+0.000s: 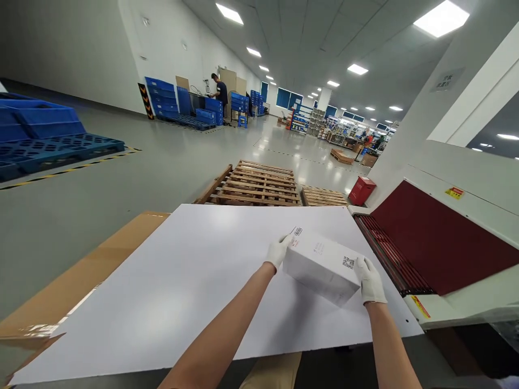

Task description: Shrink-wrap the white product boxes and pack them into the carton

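Two bare arms stretched forward from the bottom edge, both hands in white gloves. Left hand at the far left end of one white box, fingers curled round its top corner. Right hand at the near right end, fingers pressed flat against the side. One box only, gripped from both ends, held just above the white bench, tilted a bit. Long side running from far left to near right, label end with a barcode pointing away to the left, square code sticker near the right hand. Beside the bench on the right, one machine with a dark red cover. Past the bench, two wooden pallets flat on the floor and one small red box. Brown cardboard poking out under the bench on the left. Blue pallets far left. One person standing far away by blue crates.
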Tool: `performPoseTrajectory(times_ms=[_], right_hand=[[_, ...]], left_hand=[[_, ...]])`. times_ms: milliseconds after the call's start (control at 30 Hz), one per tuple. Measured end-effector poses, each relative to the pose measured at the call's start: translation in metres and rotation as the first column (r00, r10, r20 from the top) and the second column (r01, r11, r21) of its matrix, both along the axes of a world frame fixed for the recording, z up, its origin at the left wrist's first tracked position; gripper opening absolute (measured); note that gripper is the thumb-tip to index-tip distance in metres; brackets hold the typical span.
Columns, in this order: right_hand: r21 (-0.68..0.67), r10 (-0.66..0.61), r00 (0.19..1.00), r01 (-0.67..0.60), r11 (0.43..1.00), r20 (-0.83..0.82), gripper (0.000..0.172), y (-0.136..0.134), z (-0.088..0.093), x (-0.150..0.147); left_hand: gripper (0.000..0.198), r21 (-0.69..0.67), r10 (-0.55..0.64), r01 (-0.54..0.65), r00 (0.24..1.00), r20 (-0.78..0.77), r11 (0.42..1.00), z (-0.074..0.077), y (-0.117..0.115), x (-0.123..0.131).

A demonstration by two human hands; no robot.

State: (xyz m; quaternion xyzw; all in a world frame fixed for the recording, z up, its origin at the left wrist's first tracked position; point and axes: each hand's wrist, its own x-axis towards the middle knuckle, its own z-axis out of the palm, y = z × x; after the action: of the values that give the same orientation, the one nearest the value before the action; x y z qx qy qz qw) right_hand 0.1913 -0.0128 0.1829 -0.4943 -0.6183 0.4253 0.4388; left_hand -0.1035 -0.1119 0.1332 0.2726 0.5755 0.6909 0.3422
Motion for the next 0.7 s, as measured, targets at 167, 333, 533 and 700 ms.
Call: performPoseTrajectory(times_ms=[167, 333, 533, 700], right_hand=[[-0.052, 0.049, 0.995, -0.053, 0.997, -0.087, 0.065, 0.021, -0.007, 0.003], [-0.080, 0.040, 0.992, -0.050, 0.996, -0.121, 0.063, 0.023, -0.015, 0.004], [-0.078, 0.027, 0.989, -0.039, 0.996, -0.143, 0.061, 0.026, -0.020, 0.004], [-0.078, 0.025, 0.986, -0.038, 0.996, -0.166, 0.063, 0.027, -0.022, 0.006]], left_hand=[[0.034, 0.008, 0.072, -0.072, 0.978, -0.197, 0.997, 0.018, 0.016, 0.010], [0.046, -0.104, 0.138, -0.238, 0.811, -0.569, 0.966, 0.031, 0.014, 0.034], [0.048, -0.153, 0.094, -0.236, 0.782, -0.616, 0.960, 0.033, 0.014, 0.032], [0.026, -0.076, 0.041, -0.055, 0.985, -0.167, 0.996, 0.025, 0.027, 0.002]])
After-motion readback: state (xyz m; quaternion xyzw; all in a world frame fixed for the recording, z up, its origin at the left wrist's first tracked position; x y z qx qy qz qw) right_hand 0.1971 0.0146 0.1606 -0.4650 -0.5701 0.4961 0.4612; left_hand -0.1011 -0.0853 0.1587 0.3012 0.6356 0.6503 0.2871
